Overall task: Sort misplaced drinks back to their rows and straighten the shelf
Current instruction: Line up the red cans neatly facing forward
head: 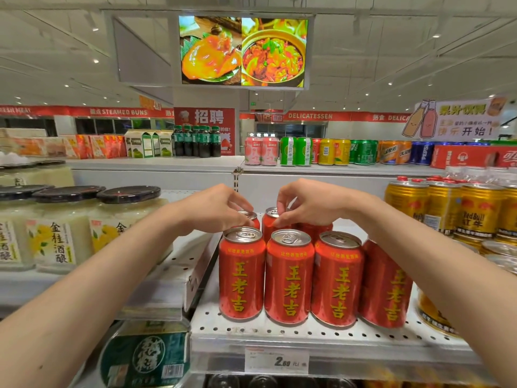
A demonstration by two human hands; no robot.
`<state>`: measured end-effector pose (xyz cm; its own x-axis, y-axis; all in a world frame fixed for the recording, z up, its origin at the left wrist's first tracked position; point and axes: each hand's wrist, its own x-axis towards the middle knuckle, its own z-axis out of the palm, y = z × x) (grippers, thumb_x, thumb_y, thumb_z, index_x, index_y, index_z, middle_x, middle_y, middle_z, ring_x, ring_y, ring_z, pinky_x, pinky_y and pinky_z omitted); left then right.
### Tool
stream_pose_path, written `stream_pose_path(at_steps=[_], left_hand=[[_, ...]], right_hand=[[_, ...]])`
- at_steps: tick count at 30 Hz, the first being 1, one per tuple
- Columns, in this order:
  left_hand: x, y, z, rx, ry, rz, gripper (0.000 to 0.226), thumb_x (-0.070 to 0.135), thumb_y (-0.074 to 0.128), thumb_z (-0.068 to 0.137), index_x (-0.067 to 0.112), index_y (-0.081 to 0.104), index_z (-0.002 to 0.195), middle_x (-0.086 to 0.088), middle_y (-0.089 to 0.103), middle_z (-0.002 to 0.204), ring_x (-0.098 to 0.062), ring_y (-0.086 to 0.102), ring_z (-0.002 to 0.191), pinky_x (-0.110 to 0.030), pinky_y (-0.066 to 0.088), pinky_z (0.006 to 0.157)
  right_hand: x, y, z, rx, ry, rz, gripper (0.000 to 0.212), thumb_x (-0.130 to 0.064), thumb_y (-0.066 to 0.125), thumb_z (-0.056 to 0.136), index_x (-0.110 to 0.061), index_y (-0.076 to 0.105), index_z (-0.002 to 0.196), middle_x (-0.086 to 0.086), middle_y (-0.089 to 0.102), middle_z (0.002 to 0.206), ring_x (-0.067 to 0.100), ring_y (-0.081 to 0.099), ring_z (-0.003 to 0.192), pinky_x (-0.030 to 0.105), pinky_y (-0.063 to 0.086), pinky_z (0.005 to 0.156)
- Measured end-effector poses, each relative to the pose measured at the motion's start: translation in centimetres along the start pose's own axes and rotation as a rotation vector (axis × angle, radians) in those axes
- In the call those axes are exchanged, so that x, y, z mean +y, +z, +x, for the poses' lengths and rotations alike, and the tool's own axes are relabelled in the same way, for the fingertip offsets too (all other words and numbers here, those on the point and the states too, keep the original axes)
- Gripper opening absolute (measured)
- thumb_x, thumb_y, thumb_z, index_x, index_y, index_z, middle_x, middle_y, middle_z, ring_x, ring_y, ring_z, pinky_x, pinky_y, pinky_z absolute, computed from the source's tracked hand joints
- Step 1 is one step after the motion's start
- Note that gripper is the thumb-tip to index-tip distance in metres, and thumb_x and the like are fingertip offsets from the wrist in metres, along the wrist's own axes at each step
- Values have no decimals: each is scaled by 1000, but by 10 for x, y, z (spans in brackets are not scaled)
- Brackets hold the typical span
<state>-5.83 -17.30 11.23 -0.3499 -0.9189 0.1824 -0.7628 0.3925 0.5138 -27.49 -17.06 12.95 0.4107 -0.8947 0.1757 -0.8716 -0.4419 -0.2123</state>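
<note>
Several red herbal-tea cans with yellow characters stand on the white perforated shelf point(279, 330). The front row point(289, 278) faces me. Behind it, my left hand point(215, 205) pinches the top rim of a back-row red can point(249, 215). My right hand point(305, 201) pinches the top of another back-row red can point(272, 219). The lower parts of both back cans are hidden by the front row. The rightmost front can point(384, 284) sits partly behind my right forearm and leans slightly.
Gold Red Bull cans point(475, 211) crowd the shelf at right. Jars of rice wine with black lids point(61, 228) stand at left. Above, a top shelf carries assorted cans point(296, 151) and dark bottles point(195, 141). A price tag point(277, 361) hangs below.
</note>
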Motion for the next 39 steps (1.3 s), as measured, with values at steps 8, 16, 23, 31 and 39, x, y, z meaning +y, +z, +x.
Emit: stream_pose_path(at_steps=[8, 16, 23, 31, 39], left_hand=[[0, 0, 0, -27, 9, -64, 35, 27, 74, 90, 23, 70, 125, 2, 68, 128, -14, 63, 111, -20, 49, 78], [4, 7, -5, 3, 10, -108, 40, 44, 70, 90, 27, 68, 127, 7, 67, 127, -12, 64, 111, -26, 51, 84], [19, 19, -4, 13, 30, -114, 40, 47, 72, 88, 28, 69, 123, 5, 69, 123, -12, 64, 108, -24, 51, 77], [22, 21, -3, 17, 16, -129, 30, 46, 72, 87, 29, 75, 111, 8, 74, 109, -11, 69, 100, -30, 57, 84], [23, 23, -5, 30, 13, -150, 29, 45, 73, 87, 28, 75, 111, 9, 74, 105, -7, 68, 95, -24, 55, 75]], right_hand=[[-1, -8, -18, -28, -11, 78, 18, -40, 75, 89, -24, 69, 95, -13, 73, 95, 7, 68, 90, 12, 43, 58], [12, -17, -30, 43, 63, 81, 26, -40, 64, 97, -25, 71, 116, -9, 72, 116, 12, 66, 108, 31, 53, 92], [24, -10, -34, -19, 202, -68, 45, -47, 73, 88, -27, 63, 127, 2, 62, 135, 24, 61, 117, 34, 47, 95], [25, -13, -45, 50, 256, -33, 53, -64, 76, 75, -21, 69, 107, -3, 72, 103, 15, 69, 87, 36, 59, 77], [24, -10, -45, 5, 297, -73, 68, -77, 64, 76, -16, 77, 105, 4, 77, 101, 20, 72, 93, 31, 56, 70]])
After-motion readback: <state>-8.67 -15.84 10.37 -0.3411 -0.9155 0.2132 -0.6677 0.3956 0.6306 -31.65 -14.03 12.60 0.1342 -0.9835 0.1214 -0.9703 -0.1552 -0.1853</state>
